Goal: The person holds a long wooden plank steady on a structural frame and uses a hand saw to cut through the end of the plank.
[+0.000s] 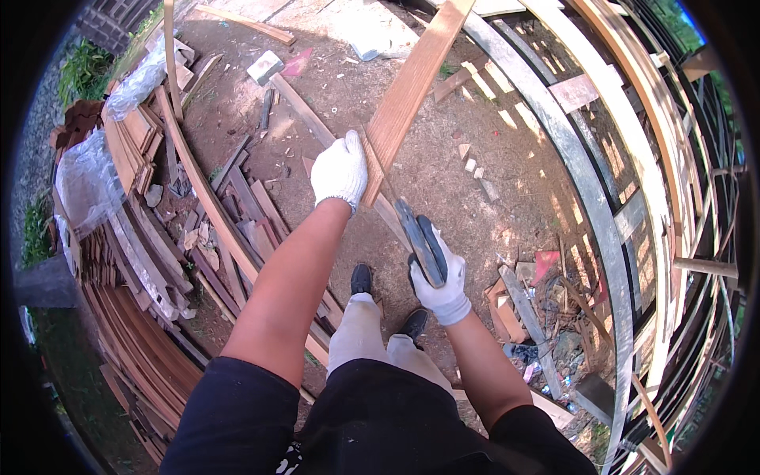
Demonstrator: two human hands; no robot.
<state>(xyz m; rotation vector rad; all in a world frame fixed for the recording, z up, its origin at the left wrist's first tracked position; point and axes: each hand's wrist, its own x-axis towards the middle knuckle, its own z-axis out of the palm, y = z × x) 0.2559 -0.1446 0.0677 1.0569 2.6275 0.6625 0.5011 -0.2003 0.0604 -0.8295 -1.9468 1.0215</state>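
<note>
My left hand [340, 172], in a white knit glove, is closed round the near end of a long brown wooden plank [416, 87]. The plank slants up and away to the right. My right hand [445, 289] wears a white glove with dark fingers. It grips the dark handle [419, 241] of a long, narrow tool that looks bladed. The tool's thin front part [375, 155] lies along the plank's near end, close to my left hand. I cannot make out the tool's exact kind.
Stacked boards [146, 332] and plastic sheeting [91, 174] lie at the left. A long narrow board [301, 107] crosses the dirt ground beneath my hands. Curving in this view, long beams [570, 150] run along the right. Scraps and rubbish [554, 348] lie near my right forearm.
</note>
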